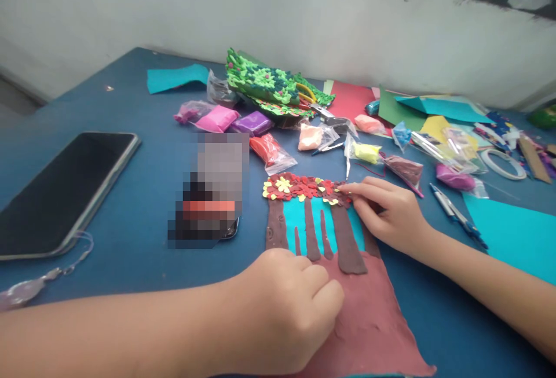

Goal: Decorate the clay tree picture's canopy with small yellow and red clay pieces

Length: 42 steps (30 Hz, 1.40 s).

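My left hand (291,308) is curled in a loose fist over the clay picture (373,308) at my twelve o'clock, hiding part of it. My right hand (388,210), fingers bent, touches the flowers (304,187) at the picture's one o'clock. I cannot tell whether either grips anything. Beyond the picture, clay bags (266,149) lie at twelve, a phone (65,187) at ten, pens (456,215) at two.

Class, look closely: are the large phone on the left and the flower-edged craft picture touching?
Apart. The head view plainly shows blue tabletop between the phone and the craft picture.
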Available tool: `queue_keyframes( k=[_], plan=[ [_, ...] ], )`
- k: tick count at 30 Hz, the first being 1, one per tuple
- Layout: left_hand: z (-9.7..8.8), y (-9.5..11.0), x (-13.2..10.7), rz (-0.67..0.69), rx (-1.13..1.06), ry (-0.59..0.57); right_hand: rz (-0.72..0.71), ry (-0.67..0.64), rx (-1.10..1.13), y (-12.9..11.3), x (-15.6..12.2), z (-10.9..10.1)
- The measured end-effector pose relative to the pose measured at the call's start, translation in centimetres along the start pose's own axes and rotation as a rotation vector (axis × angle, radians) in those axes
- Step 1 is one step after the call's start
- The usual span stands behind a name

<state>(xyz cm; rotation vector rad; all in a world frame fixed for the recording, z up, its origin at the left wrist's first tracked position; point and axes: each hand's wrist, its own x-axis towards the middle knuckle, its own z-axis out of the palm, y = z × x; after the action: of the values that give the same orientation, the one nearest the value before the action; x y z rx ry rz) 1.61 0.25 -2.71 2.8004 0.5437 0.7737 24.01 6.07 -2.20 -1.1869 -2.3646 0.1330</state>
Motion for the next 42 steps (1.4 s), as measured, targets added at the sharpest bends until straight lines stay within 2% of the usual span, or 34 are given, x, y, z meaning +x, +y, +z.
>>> queue_keyframes(
  k=[5,10,17,23,30,33,34,36,39,42],
  plan=[
    [0.0,0.1,0.0,0.006,0.002,-0.015,-0.127,0.036,-0.132,0.2,-0.5,0.3],
    [0.0,0.1,0.1,0.014,0.005,-0.017,-0.116,0.052,-0.127,0.2,-0.6,0.1],
    [0.0,0.1,0.1,0.012,-0.005,-0.027,-0.155,0.002,-0.157,0.2,-0.6,0.0],
    [0.0,0.1,0.1,0.007,-0.005,-0.014,-0.153,0.045,-0.136,0.1,-0.6,0.1],
    [-0.3,0.4,0.2,0.007,-0.029,0.010,-0.162,-0.008,-0.141,0.0,-0.4,-0.1],
    [-0.6,0.5,0.4,-0.004,-0.091,0.022,-0.133,0.126,-0.119,-0.5,-0.6,-0.6],
    [-0.7,0.5,0.5,-0.014,-0.132,0.007,-0.172,0.195,-0.107,-0.8,-0.7,-0.8],
    [-1.1,0.4,0.7,-0.037,-0.232,-0.032,-0.363,0.270,-0.079,-1.4,-1.1,-1.3],
    [-1.5,0.2,1.0,-0.079,-0.380,-0.081,-0.686,0.263,-0.074,-2.3,-1.7,-1.9],
    [-1.7,0.2,1.2,-0.113,-0.497,-0.144,-0.798,0.303,-0.082,-3.2,-2.1,-2.2]
  ],
)
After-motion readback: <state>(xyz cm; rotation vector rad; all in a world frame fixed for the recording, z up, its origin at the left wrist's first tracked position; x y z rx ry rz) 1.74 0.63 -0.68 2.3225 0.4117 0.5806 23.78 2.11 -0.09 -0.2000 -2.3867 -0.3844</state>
